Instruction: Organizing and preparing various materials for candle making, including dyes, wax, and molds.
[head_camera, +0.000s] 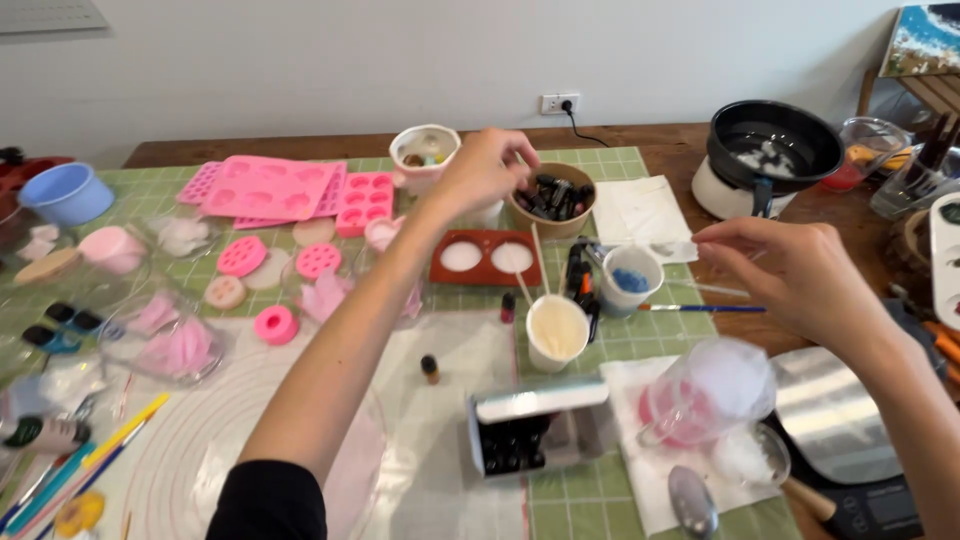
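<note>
Left hand (487, 170) is reached across the desk (660, 140) to the brown bowl (553, 203) of small dark bottles near the far edge, fingers curled over its rim; whether a bottle is gripped cannot be told. Right hand (790, 270) is held above the desk's right side, thumb and fingers pinched on a thin clear strip (655, 248) over the white cup of blue powder (631, 279). A paper cup of cream wax (557, 331) is stood just beside that cup.

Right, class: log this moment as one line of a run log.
left hand: reaching into bowl of small dark bottles | right hand: pinching small clear piece, raised over table | cup of blue granules: between hands
</note>
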